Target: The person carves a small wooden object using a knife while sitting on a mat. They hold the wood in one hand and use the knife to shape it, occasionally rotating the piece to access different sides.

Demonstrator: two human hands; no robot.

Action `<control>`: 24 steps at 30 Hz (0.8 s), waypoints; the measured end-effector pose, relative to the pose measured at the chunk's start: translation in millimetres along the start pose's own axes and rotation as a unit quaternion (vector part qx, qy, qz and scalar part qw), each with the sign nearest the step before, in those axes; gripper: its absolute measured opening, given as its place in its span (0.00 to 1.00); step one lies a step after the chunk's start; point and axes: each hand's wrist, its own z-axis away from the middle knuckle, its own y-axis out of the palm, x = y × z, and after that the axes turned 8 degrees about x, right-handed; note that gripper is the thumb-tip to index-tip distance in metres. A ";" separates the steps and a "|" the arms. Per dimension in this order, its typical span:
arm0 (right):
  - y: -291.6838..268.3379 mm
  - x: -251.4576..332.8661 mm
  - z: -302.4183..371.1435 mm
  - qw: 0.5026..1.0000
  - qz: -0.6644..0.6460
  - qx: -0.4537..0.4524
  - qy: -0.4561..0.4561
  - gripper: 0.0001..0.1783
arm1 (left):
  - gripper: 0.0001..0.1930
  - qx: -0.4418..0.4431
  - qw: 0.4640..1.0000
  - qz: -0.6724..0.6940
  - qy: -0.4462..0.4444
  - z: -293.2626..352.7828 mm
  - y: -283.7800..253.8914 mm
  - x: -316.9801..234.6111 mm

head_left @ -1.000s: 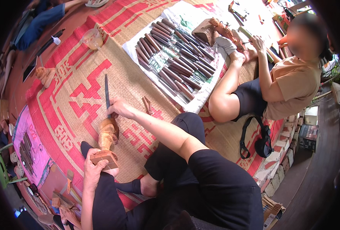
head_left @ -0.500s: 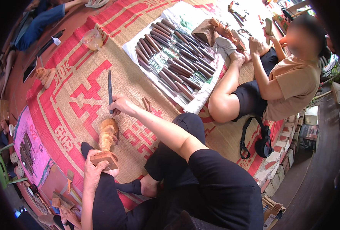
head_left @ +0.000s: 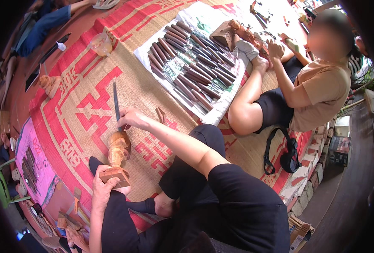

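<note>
My left hand (head_left: 101,192) grips a carved wooden figure (head_left: 118,149) by its square base, low in front of me beside my left knee. The figure tilts away from me, its rounded top farthest off. Between the closed fingers of my right hand (head_left: 131,118) is a long, flat, dark file (head_left: 116,100), its free end pointing away over the mat. The file's near end is at the top of the figure; whether they touch I cannot tell. A small curled brown piece (head_left: 161,115) lies on the mat right of my right hand.
Several wood-handled carving tools (head_left: 189,63) lie on a white cloth (head_left: 214,116) on the patterned woven mat (head_left: 153,137). At right sits a person (head_left: 326,86) beside a carving. A plastic cup (head_left: 101,44), small carved figure (head_left: 49,84), black strap bag (head_left: 290,160) and brush (head_left: 76,200) lie around.
My right hand and the file have moved slightly left and toward me, closer to the figure's top. My left hand stays put. The other person's hands have lowered.
</note>
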 end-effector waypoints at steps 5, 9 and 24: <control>4.4 -17.6 -7.8 0.999 0.040 0.018 0.008 0.09 | 0.22 0.003 1.000 -0.008 0.000 -2.6 2.2 -1.5; 3.5 -20.0 -7.1 0.997 0.072 -0.039 -0.015 0.08 | 0.23 0.011 1.000 -0.021 -0.003 -4.2 2.8 -3.7; -2.0 -14.0 -7.5 0.999 0.034 -0.010 -0.004 0.07 | 0.21 0.025 0.999 -0.028 -0.010 -2.9 2.5 -3.2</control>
